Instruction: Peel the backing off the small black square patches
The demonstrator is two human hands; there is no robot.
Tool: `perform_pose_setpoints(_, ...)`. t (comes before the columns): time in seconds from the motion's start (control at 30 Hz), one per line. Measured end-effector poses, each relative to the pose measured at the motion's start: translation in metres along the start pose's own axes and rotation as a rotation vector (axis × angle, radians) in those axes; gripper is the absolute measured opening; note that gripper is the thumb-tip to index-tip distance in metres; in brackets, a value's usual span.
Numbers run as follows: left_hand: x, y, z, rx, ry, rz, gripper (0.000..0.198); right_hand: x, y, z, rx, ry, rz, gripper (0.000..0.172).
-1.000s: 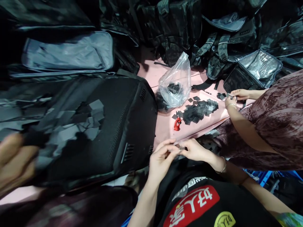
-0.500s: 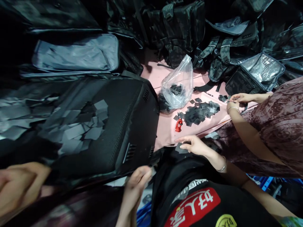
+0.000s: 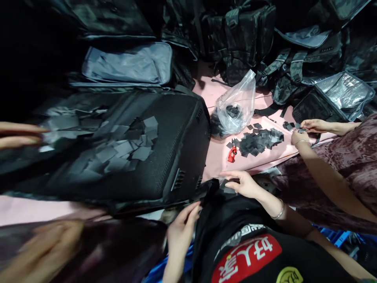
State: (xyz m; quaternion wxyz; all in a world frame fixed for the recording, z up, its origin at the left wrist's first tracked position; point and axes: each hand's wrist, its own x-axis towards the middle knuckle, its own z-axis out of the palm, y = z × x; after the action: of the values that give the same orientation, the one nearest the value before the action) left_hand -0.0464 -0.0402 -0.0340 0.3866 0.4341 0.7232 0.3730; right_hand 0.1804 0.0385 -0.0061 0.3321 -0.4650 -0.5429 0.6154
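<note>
My left hand [image 3: 183,225] is closed in a pinch at the edge of dark fabric in front of my body. What lies between its fingertips is too small to make out. Up and to the right, my right hand [image 3: 244,184] holds thin dark grey squares [image 3: 229,189] between thumb and fingers, just above my black top [image 3: 206,230]. Beyond it, a loose pile of dark squares [image 3: 259,140] lies on a pink cloth [image 3: 214,159], with a red object [image 3: 232,154] beside it. More grey squares [image 3: 126,151] are spread over a black bag [image 3: 165,149] at left.
A clear plastic bag [image 3: 240,106] holding dark pieces stands on the cloth. Camouflage backpacks [image 3: 238,35] and an open foil-lined bag [image 3: 343,96] fill the back. A co-worker's hands [image 3: 309,129] handle squares at right; other hands [image 3: 17,135] are at left.
The view has swung left, so the scene sits further right. My left hand has come nearer the fabric edge. At far left, a co-worker's hand now appears by the grey squares.
</note>
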Motion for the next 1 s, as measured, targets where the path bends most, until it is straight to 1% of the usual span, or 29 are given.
perform_pose_setpoints(0.07,0.0,0.027,0.022,-0.13,-0.068,0.063,0.027,-0.002,-0.003,0.005,-0.012,0.011,-0.029,0.035)
perform_pose_setpoints(0.13,0.001,0.049,0.039,-0.186,-0.087,0.13,0.027,-0.005,-0.007,0.009,-0.021,0.025,-0.054,0.031)
perform_pose_setpoints(0.17,0.001,0.056,0.044,-0.187,-0.087,0.166,0.025,-0.007,-0.009,0.01,-0.029,0.032,-0.066,0.029)
perform_pose_setpoints(0.23,0.002,0.063,0.05,-0.166,-0.072,0.243,0.019,-0.01,-0.012,0.011,-0.07,0.049,-0.087,0.023)
perform_pose_setpoints(0.3,0.001,0.064,0.05,-0.15,-0.033,0.307,0.014,-0.012,-0.014,0.011,-0.128,0.084,-0.089,0.018)
perform_pose_setpoints(0.33,0.001,0.063,0.048,-0.159,-0.003,0.316,0.013,-0.012,-0.015,0.01,-0.155,0.102,-0.082,0.015)
perform_pose_setpoints(0.4,0.0,0.062,0.044,-0.212,0.034,0.274,0.014,-0.013,-0.015,0.01,-0.176,0.124,-0.057,0.01)
perform_pose_setpoints(0.5,-0.003,0.061,0.04,-0.33,-0.007,0.151,0.016,-0.013,-0.017,0.011,-0.157,0.112,-0.058,0.01)
perform_pose_setpoints(0.57,-0.006,0.063,0.039,-0.374,-0.044,0.111,0.018,-0.013,-0.017,0.013,-0.139,0.084,-0.074,0.011)
perform_pose_setpoints(0.63,-0.007,0.065,0.04,-0.389,-0.05,0.116,0.018,-0.014,-0.017,0.014,-0.123,0.062,-0.079,0.013)
perform_pose_setpoints(0.77,-0.01,0.067,0.043,-0.386,0.009,0.165,0.019,-0.015,-0.017,0.015,-0.033,0.064,-0.07,0.015)
perform_pose_setpoints(0.83,-0.01,0.068,0.045,-0.395,0.021,0.164,0.021,-0.015,-0.018,0.015,0.015,0.054,-0.057,0.019)
perform_pose_setpoints(0.97,-0.009,0.071,0.045,-0.464,-0.008,0.106,0.031,-0.016,-0.022,0.014,0.026,0.012,-0.046,0.022)
perform_pose_setpoints(1.0,-0.008,0.072,0.045,-0.479,-0.038,0.082,0.033,-0.016,-0.023,0.013,0.009,0.013,-0.054,0.021)
